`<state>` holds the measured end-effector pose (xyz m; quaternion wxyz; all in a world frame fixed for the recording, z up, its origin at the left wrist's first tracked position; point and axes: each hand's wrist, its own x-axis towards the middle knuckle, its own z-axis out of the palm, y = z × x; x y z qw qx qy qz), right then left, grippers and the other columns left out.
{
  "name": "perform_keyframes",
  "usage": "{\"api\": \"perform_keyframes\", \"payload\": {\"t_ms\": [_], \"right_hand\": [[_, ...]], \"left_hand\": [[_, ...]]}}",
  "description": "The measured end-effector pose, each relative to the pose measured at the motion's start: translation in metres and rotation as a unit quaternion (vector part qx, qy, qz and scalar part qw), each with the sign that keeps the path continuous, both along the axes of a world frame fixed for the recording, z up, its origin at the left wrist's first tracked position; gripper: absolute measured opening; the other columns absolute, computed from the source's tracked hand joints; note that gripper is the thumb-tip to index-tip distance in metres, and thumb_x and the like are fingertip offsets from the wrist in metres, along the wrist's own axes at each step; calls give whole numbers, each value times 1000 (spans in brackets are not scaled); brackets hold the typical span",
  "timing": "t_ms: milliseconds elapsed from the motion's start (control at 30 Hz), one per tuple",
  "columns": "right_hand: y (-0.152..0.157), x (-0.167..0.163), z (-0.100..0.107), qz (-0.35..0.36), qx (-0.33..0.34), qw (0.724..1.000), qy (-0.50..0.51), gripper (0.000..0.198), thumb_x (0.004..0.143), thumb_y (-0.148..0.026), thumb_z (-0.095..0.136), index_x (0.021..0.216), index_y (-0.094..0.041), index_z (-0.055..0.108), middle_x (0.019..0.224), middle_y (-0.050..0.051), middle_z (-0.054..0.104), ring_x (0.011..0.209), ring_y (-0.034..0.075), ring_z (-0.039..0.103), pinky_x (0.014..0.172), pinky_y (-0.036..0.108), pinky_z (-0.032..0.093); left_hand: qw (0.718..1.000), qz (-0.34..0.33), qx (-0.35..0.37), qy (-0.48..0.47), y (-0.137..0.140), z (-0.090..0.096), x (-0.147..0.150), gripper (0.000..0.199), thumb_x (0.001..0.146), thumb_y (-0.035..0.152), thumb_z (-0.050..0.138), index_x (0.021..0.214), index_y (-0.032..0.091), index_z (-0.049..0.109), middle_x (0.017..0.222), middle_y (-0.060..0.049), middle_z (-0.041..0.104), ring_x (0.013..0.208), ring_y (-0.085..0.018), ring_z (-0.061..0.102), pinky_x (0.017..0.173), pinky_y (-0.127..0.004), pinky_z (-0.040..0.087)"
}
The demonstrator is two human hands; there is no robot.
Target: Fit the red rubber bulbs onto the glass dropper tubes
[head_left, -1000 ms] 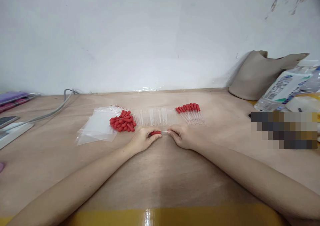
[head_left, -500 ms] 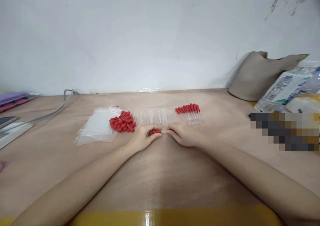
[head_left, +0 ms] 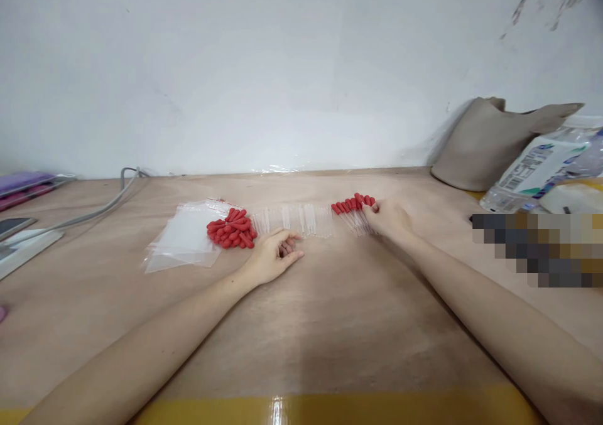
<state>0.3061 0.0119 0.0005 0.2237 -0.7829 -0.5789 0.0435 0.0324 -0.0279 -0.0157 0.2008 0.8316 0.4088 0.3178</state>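
Observation:
My left hand (head_left: 273, 255) rests on the table with loosely curled fingers apart and nothing between them. Just behind it lies a row of clear thin dropper tubes (head_left: 308, 220). To its left is a heap of red rubber bulbs (head_left: 232, 229). My right hand (head_left: 389, 219) pinches a dropper at the right end of a row of red-capped droppers (head_left: 348, 205); the fingers hide most of the held one. The droppers in that row lie side by side, red bulbs toward the wall and clear tubes toward me.
Clear zip bags (head_left: 181, 236) lie stacked left of the bulbs. A grey cable (head_left: 101, 211) runs along the table at the left, near a phone (head_left: 16, 227). At the right stand a grey-brown container (head_left: 480, 145) and a tilted plastic bottle (head_left: 532, 167). A white wall closes the back.
My right hand has moved right and away from me, from beside my left hand to the dropper row, taking the dropper along. My left hand has let go of the red bulb and stayed in place.

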Motion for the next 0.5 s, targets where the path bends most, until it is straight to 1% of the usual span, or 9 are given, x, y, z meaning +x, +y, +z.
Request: {"api": "perform_keyframes", "payload": {"t_ms": [67, 167, 333, 433, 500], "right_hand": [[0, -2, -2, 4, -17, 1000, -6, 34, 78, -41, 41, 62, -18, 60, 72, 8, 64, 72, 23, 60, 57, 28, 38], [0, -6, -4, 7, -21, 999, -24, 35, 78, -43, 40, 63, -19, 61, 72, 8, 64, 73, 24, 60, 60, 31, 39], [0, -7, -7, 26, 6, 997, -68, 39, 76, -51, 42, 65, -19, 60, 69, 7, 62, 70, 22, 59, 59, 30, 39], [-1, -9, -9, 43, 7, 995, -89, 38, 75, -51, 43, 62, -19, 59, 68, 7, 61, 69, 22, 58, 59, 30, 37], [-3, -12, -10, 59, 22, 994, -94, 36, 75, -49, 44, 63, -19, 60, 69, 6, 61, 69, 21, 58, 59, 30, 37]], "left_hand": [[1000, -2, 3, 3, 0, 0, 0, 23, 76, 28, 59, 96, 16, 59, 79, -2, 53, 63, -10, 53, 57, -23, 49], [1000, -3, 4, 5, 0, 0, 0, 22, 76, 28, 58, 95, 15, 59, 79, -2, 53, 64, -10, 54, 58, -23, 49], [1000, -5, 4, 8, 0, 0, 0, 21, 77, 27, 58, 94, 15, 60, 78, -2, 53, 64, -10, 54, 57, -23, 48], [1000, -5, 3, 11, 0, 0, 0, 20, 77, 27, 57, 92, 15, 60, 79, -3, 54, 64, -10, 54, 57, -24, 48], [1000, -5, 4, 14, 1, 0, 0, 19, 77, 28, 57, 91, 15, 61, 79, -3, 54, 64, -11, 55, 58, -24, 48]]}}
